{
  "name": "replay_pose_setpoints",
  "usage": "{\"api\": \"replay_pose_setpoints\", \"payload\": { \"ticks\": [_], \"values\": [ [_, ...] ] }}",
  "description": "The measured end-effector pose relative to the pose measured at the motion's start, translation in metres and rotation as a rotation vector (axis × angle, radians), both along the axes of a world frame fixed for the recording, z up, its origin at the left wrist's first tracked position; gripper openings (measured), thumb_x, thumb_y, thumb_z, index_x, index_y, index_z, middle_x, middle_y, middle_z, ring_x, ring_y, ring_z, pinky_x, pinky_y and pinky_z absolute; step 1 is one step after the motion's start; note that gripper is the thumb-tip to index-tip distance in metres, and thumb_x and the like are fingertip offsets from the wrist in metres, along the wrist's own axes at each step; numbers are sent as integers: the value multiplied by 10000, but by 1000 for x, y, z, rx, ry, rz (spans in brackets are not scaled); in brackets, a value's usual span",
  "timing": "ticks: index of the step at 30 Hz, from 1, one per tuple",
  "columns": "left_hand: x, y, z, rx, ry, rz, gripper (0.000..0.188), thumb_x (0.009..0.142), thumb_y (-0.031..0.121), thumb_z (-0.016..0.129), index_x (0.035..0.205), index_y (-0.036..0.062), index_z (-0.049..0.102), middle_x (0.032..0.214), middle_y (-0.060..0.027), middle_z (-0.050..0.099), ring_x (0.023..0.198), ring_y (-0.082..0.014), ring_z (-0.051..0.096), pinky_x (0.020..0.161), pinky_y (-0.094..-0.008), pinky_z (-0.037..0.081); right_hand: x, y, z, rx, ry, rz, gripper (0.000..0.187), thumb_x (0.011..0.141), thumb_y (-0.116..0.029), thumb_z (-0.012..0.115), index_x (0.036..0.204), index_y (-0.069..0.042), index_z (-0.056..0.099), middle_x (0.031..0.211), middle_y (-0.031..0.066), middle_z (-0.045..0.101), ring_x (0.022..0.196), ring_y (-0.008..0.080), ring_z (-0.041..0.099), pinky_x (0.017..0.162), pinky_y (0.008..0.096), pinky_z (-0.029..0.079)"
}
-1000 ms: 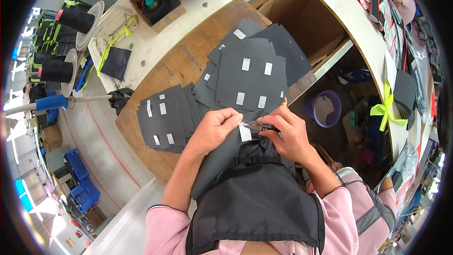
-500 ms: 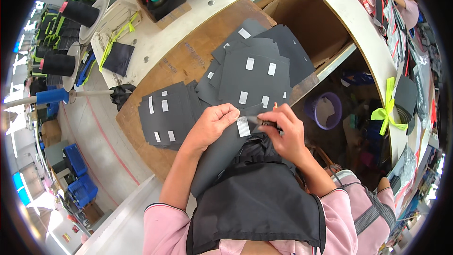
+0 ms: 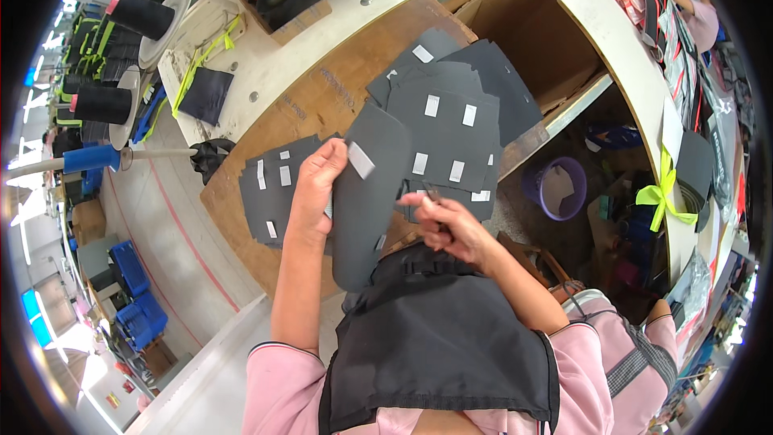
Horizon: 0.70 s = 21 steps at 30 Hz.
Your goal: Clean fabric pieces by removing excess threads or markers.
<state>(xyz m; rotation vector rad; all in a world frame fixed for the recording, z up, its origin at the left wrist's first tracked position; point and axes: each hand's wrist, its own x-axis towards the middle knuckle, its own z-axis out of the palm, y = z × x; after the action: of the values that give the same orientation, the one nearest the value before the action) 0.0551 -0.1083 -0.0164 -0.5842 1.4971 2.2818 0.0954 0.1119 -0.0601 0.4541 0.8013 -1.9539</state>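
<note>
My left hand (image 3: 316, 185) is closed around the left edge of a dark grey sheet panel (image 3: 372, 193), which bends and stands tilted in front of my apron. A white patch (image 3: 361, 160) sits on the panel near my fingertips. My right hand (image 3: 452, 229) is just right of the panel, apart from it. Its fingers curl around what look like small dark thread snips (image 3: 432, 192), partly hidden, and the index finger points toward the panel. Beyond my hands lie a stack of grey panels with white patches (image 3: 451, 125) and a smaller stack (image 3: 270, 193) to the left.
The panels rest on a brown board (image 3: 322, 93) on a white table. An open cardboard box (image 3: 523, 40) stands behind them; a purple bin (image 3: 557, 187) is below right. Black thread cones (image 3: 141, 16) stand far left. A person in pink is close on my right.
My left hand has moved left and up, raising and turning the panel so more of its face shows. My right hand has drawn back from the white patch, down and slightly left.
</note>
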Motion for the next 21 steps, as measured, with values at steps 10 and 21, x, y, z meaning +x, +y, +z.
{"api": "replay_pose_setpoints", "payload": {
  "ticks": [10,21],
  "values": [
    [24,-34,-42,416,-195,378,258,949,241,490,1103,49,571,982,-48,640,823,-157,629,737,-298,535,-13,-58,-18,107,-111,-63,274,963,-240,469,1108,-26,557,931,55,584,700,55,527,430,180,277],
    [56,-50,-48,-71,-22,433,285,974,242,438,1153,46,541,1092,-48,611,985,-154,584,852,-318,485,-28,-49,13,350,292,-250,283,830,-43,608,1109,-6,574,801,-34,571,609,17,449,483,184,318]
  ]
}}
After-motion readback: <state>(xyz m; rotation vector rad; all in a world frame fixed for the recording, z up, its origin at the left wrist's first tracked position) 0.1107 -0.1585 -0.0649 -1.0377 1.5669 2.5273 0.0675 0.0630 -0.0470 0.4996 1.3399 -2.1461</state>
